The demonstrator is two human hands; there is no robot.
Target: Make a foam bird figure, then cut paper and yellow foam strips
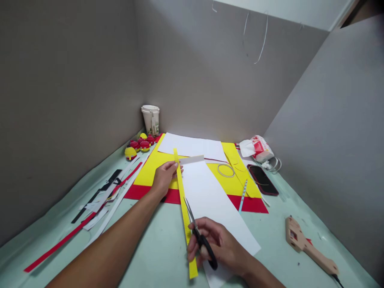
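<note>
A long yellow paper strip with fine cross marks or cuts along it runs upright through the middle of the head view. My left hand pinches it near its far end. Black-handled scissors are in my right hand, fingers around the handles, blades pointing away along the strip's right edge. Whether the blades touch the strip, I cannot tell. Fingers of my right hand also lie by the strip's lower part. Under and beside the strip is a long white paper sheet.
Yellow sheets, a red sheet and white paper lie behind. Paper scraps, red-and-yellow balls and a paper cup are left. A pencil, phone, tissue pack and glue gun are right.
</note>
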